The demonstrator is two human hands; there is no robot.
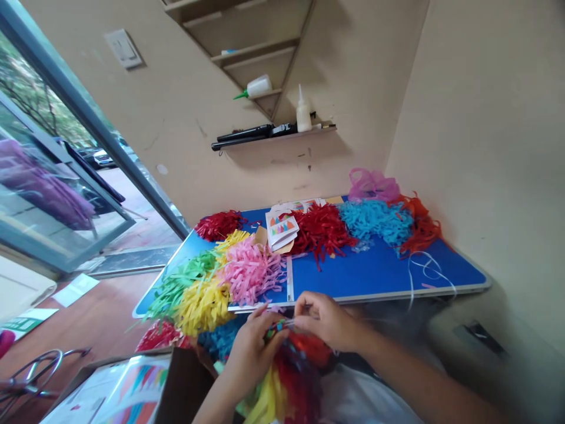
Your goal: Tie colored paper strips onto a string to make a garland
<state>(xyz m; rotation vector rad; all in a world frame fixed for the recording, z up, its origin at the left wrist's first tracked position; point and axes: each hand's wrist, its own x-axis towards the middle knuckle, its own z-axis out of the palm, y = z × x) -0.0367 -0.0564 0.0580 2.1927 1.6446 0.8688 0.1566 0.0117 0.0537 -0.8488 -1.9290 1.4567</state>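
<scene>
My left hand [255,347] is closed around the gathered top of a bundle of coloured paper tassels [296,380], just in front of the table edge. Red, yellow and orange strips hang from it, partly blurred, with what looks like clear plastic over them. Close by on the right, my right hand [329,321] has its fingers pinched at the same gathered top. What exactly sits between those fingertips is too small to make out. Beyond the hands, on the blue table [335,282], lie pink tassels [251,268], yellow tassels [203,303] and green tassels [183,282].
Farther back are red tassels [320,229], blue tassels [375,221], orange tassels [421,224] and printed cards [282,229]. White string [426,265] hangs over the table's right edge. A box [189,377] with printed sheets stands at lower left. Glue bottles rest on wall shelves.
</scene>
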